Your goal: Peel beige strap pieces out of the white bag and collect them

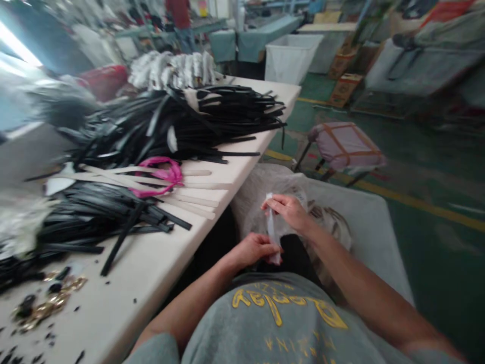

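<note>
Over my lap, a short whitish translucent strip (271, 226) is stretched between my two hands; whether it is plastic or cloth I cannot tell. My left hand (257, 249) pinches its lower end close to my shirt. At the upper end, the fingers of my right hand (286, 208) are closed on it. Just beyond my hands lies a clear plastic bag (261, 187), and pale straps (333, 222) show beside my right forearm.
On the white table (151, 268) to the left are bundles of black straps (182, 116), cream straps (193, 186), a pink tie (172, 172) and gold-coloured hardware (53, 303). A padded stool (346, 144), a white bin (291, 58) and cardboard boxes (344, 90) stand beyond.
</note>
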The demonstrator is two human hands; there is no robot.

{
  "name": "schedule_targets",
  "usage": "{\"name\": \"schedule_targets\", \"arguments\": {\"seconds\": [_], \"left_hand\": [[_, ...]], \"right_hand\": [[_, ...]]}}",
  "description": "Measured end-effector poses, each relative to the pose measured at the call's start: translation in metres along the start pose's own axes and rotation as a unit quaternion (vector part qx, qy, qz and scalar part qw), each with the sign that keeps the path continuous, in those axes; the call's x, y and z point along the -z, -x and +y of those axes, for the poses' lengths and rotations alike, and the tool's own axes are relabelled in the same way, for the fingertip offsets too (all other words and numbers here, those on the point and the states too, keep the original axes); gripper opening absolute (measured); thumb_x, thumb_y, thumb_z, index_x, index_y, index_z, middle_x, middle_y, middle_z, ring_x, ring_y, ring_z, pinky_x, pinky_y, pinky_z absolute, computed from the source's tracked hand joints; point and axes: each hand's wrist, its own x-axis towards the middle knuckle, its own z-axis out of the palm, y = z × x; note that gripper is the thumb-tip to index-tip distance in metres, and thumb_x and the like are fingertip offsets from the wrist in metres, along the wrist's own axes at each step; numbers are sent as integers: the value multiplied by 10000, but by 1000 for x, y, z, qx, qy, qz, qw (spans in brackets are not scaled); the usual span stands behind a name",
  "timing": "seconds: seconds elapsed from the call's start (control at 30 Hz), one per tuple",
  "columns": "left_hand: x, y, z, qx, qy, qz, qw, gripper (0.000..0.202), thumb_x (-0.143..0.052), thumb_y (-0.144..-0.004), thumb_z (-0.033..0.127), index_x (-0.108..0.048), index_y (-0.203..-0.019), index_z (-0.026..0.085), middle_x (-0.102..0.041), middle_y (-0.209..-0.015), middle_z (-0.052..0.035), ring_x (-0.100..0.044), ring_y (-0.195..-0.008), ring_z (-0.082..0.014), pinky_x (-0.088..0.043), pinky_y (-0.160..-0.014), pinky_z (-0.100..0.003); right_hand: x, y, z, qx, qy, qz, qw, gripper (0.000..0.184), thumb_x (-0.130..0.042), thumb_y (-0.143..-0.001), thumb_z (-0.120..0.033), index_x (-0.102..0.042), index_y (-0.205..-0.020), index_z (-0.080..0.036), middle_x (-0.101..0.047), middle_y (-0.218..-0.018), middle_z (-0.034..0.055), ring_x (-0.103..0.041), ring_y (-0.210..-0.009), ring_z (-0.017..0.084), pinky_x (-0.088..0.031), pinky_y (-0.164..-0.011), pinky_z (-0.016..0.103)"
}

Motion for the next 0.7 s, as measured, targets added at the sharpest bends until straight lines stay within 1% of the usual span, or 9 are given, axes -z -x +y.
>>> {"name": "schedule_targets", "arguments": {"seconds": [0.07, 0.13, 0.23, 0.3, 0.37, 0.47, 0.57, 0.63, 0.7], "left_hand": [[7, -11, -6, 0, -9, 2, 1000, 507, -825, -546, 586, -733, -714, 117, -677, -628, -61, -563, -550, -135, -430, -600, -291], [15, -21, -11, -8, -9, 14, 1000, 516, -827, -524, 599, -716, -696, 125, -647, -618, -30, -542, -563, -117, -419, -614, -280], [25, -31, -16, -26, 14, 30, 999, 540, -851, -459, 600, -676, -669, 135, -605, -605, 7, -518, -570, -102, -419, -634, -276], [28, -34, -16, -39, 33, 37, 998, 560, -859, -425, 609, -640, -647, 144, -591, -597, 17, -513, -567, -101, -418, -631, -277], [32, -37, -15, -53, 45, 50, 996, 576, -859, -409, 622, -590, -620, 158, -582, -583, 20, -512, -559, -104, -409, -615, -277], [37, -38, -11, -65, 64, 70, 993, 601, -864, -391, 625, -524, -603, 178, -580, -564, 15, -523, -551, -114, -383, -592, -277], [41, -37, -10, -78, 78, 71, 991, 584, -864, -425, 608, -534, -633, 173, -602, -586, -5, -548, -571, -129, -364, -590, -280], [43, -36, -12, -101, 88, 67, 989, 547, -851, -479, 592, -569, -656, 158, -600, -601, -12, -542, -575, -127, -355, -588, -281], [44, -37, -14, -131, 101, 55, 985, 503, -835, -531, 564, -613, -680, 138, -599, -620, -21, -534, -581, -123, -347, -583, -280]], "right_hand": [[0, -10, 0, 32, 55, -5, 998, 306, -530, -869, -439, -694, -701, -243, -668, -636, 69, -608, -585, 234, -478, -588, 380], [-3, -24, -4, 84, 168, 61, 980, 300, -520, -883, -460, -650, -683, -278, -655, -643, 61, -606, -608, 249, -497, -638, 422], [-18, -48, -22, 195, 231, 123, 945, 263, -479, -928, -455, -654, -880, -265, -711, -911, 69, -672, -804, 276, -541, -792, 479], [-38, -67, -38, 264, 233, 101, 930, 274, -484, -947, -410, -648, -1061, -223, -694, -1147, 106, -667, -1030, 287, -524, -940, 478], [-62, -90, -52, 300, 257, 51, 917, 363, -531, -939, -400, -620, -1206, -171, -631, -1320, 146, -592, -1227, 290, -457, -1071, 461], [-103, -129, -65, 277, 316, -21, 907, 597, -627, -886, -483, -544, -1367, -139, -524, -1473, 174, -480, -1366, 312, -363, -1152, 472], [-137, -162, -72, 204, 370, -53, 905, 774, -624, -871, -581, -438, -1475, -135, -420, -1558, 179, -373, -1446, 317, -262, -1195, 487], [-153, -170, -77, 153, 393, -81, 903, 842, -570, -883, -642, -374, -1516, -124, -362, -1592, 186, -306, -1481, 315, -208, -1207, 489], [-166, -166, -84, 131, 401, -116, 899, 910, -554, -860, -699, -339, -1534, -126, -344, -1599, 187, -283, -1487, 324, -175, -1207, 498]]}}
